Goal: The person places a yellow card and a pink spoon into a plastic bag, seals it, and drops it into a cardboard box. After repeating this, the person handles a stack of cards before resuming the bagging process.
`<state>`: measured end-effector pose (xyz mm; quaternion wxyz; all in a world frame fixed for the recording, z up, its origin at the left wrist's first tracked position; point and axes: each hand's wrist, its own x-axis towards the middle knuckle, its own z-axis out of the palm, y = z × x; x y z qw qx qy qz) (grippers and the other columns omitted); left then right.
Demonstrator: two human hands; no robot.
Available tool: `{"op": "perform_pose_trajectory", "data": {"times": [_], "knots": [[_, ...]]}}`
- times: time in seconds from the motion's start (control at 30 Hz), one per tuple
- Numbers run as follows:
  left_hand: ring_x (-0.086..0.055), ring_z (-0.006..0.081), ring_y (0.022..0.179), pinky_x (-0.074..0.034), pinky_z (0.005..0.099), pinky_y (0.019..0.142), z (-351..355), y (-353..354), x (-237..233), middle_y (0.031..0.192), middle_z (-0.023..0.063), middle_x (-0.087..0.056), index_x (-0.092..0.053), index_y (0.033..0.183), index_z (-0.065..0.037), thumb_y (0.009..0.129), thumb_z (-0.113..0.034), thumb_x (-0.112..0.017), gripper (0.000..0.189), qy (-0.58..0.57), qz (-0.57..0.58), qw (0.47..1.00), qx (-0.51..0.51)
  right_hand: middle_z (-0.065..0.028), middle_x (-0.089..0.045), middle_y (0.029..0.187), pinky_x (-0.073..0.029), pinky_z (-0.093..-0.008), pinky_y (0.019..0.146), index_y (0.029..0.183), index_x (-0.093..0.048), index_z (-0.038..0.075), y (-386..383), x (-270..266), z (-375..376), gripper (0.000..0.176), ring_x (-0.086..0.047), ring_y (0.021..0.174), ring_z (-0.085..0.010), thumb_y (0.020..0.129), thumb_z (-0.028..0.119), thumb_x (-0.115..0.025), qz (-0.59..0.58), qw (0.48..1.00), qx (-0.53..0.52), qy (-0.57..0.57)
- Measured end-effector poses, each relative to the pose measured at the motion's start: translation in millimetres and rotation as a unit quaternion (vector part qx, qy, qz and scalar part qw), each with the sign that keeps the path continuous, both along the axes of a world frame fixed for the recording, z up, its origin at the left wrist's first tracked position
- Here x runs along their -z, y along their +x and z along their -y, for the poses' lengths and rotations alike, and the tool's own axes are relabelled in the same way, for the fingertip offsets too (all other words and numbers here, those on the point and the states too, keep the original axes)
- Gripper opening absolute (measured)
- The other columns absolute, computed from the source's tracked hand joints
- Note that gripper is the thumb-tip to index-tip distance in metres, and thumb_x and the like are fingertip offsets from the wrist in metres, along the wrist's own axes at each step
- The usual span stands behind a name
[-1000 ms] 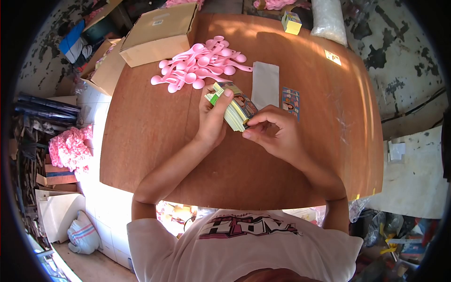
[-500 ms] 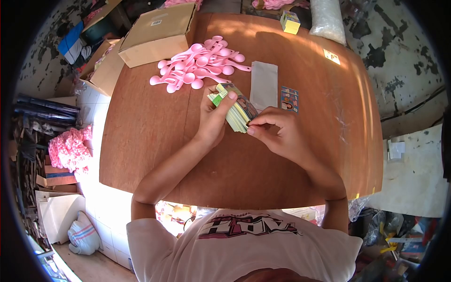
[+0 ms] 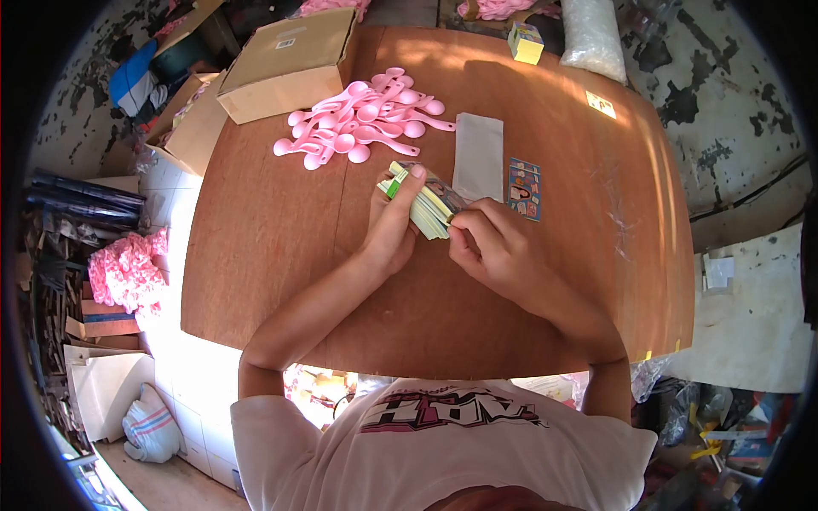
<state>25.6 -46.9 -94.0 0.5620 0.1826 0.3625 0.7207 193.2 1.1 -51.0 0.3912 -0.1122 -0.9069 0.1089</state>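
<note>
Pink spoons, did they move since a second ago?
No. The pink spoons lie in the same pile beside the cardboard box, at the same spot on the table.

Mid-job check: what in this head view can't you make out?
Head view throughout.
The stack of cards: print too small to read; the left hand covers part of it.
The right hand: curled fingers hide whether it pinches a card.
The cardboard box: its top hides the contents.
The clear bag: cut off by the top edge.

Cluttered packing workshop: wooden table [image 3: 273,247], cardboard boxes [image 3: 290,60] at 11 o'clock, pink plastic spoons [image 3: 362,115] at 12, peeling walls.
</note>
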Motion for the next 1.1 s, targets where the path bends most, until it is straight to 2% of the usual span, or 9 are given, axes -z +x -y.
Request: {"op": "perform_pose_trajectory", "data": {"times": [0.13,0.37,0.47,0.57,0.7,0.8,0.87,1.0,1.1], "knots": [[-0.065,0.0147,0.087,-0.056,0.0327,0.078,-1.6,2.9,4.8,0.095,0.0031,-0.063,-0.049,0.106,-0.012,0.094,-0.032,-0.066,0.029,0.001,0.006,1.0,-0.024,-0.0095,-0.054,0.082,-0.049,-0.0362,0.058,0.083,-0.059,0.002,0.4,2.2,5.4,0.017,-0.06,0.067,-0.0238,0.071,0.006,-0.071,0.014,0.993,0.032,0.112],[-0.065,0.019,0.088,-0.057,0.0381,0.081,-6.7,-16.6,10.4,0.096,0.0063,-0.063,-0.053,0.104,-0.01,0.093,-0.038,-0.065,0.032,-0.016,0.064,0.997,-0.029,-0.0087,-0.055,0.082,-0.048,-0.0337,0.056,0.082,-0.057,0.003,13.8,-32.6,25.6,0.016,-0.059,0.067,-0.0219,0.072,0.005,-0.069,-0.002,0.99,0.041,0.138],[-0.065,0.0214,0.094,-0.056,0.0396,0.084,-3.9,-16.5,9.8,0.1,0.008,-0.063,-0.053,0.107,-0.009,0.093,-0.04,-0.064,0.036,-0.007,0.08,0.997,-0.015,-0.0067,-0.057,0.081,-0.048,-0.0319,0.056,0.082,-0.057,0.004,26.1,-53.0,22.4,0.017,-0.059,0.065,-0.0213,0.071,-0.004,-0.067,-0.027,0.997,-0.016,-0.077],[-0.064,0.0231,0.1,-0.055,0.042,0.089,0.8,-19.4,7.3,0.106,0.0092,-0.062,-0.052,0.112,-0.009,0.093,-0.042,-0.064,0.04,0.002,0.088,0.996,0.001,-0.0073,-0.058,0.08,-0.048,-0.033,0.055,0.08,-0.057,0.005,48.9,-79.4,10.5,0.018,-0.059,0.062,-0.0219,0.07,-0.005,-0.067,0.0,0.996,0.029,-0.089],[-0.064,0.0241,0.103,-0.054,0.0434,0.093,0.2,-26.1,9.5,0.111,0.0103,-0.061,-0.05,0.117,-0.008,0.092,-0.043,-0.063,0.044,0.0,0.1,0.995,0.0,-0.007,-0.059,0.079,-0.048,-0.0326,0.054,0.079,-0.057,0.005,71.4,-60.7,-2.4,0.019,-0.059,0.06,-0.021,0.069,-0.005,-0.069,0.025,0.993,0.074,-0.09],[-0.063,0.0243,0.104,-0.053,0.0436,0.093,-0.9,-28.0,9.7,0.111,0.0104,-0.062,-0.051,0.117,-0.008,0.092,-0.044,-0.063,0.045,-0.011,0.108,0.994,-0.009,-0.0061,-0.059,0.081,-0.048,-0.0325,0.056,0.078,-0.057,0.006,88.1,-20.5,-4.8,0.018,-0.059,0.064,-0.0201,0.069,0.0,-0.072,0.083,0.994,0.05,0.043],[-0.063,0.0245,0.104,-0.053,0.0436,0.093,-0.8,-28.0,9.1,0.111,0.0106,-0.062,-0.051,0.118,-0.008,0.092,-0.044,-0.063,0.046,-0.018,0.109,0.994,-0.013,-0.0054,-0.058,0.082,-0.049,-0.0336,0.06,0.078,-0.059,0.005,101.5,10.6,-7.1,0.02,-0.06,0.069,-0.0208,0.07,0.01,-0.077,0.225,0.953,-0.058,0.192],[-0.064,0.0253,0.104,-0.053,0.0455,0.093,1.2,-23.3,8.3,0.111,0.0115,-0.062,-0.049,0.121,-0.008,0.092,-0.045,-0.062,0.049,0.0,0.089,0.996,0.024,-0.007,-0.06,0.09,-0.052,-0.0335,0.065,0.086,-0.064,0.005,107.3,22.3,-1.8,0.026,-0.062,0.076,-0.0238,0.071,0.017,-0.081,0.361,0.913,-0.111,0.154],[-0.064,0.0264,0.104,-0.054,0.047,0.092,4.4,-15.7,5.1,0.112,0.0124,-0.061,-0.048,0.123,-0.008,0.093,-0.045,-0.061,0.05,0.008,0.081,0.995,0.058,-0.0085,-0.061,0.103,-0.052,-0.0359,0.074,0.106,-0.064,0.005,83.3,-11.8,0.2,0.05,-0.063,0.089,-0.026,0.065,0.026,-0.084,0.224,0.97,-0.091,-0.034]]}}
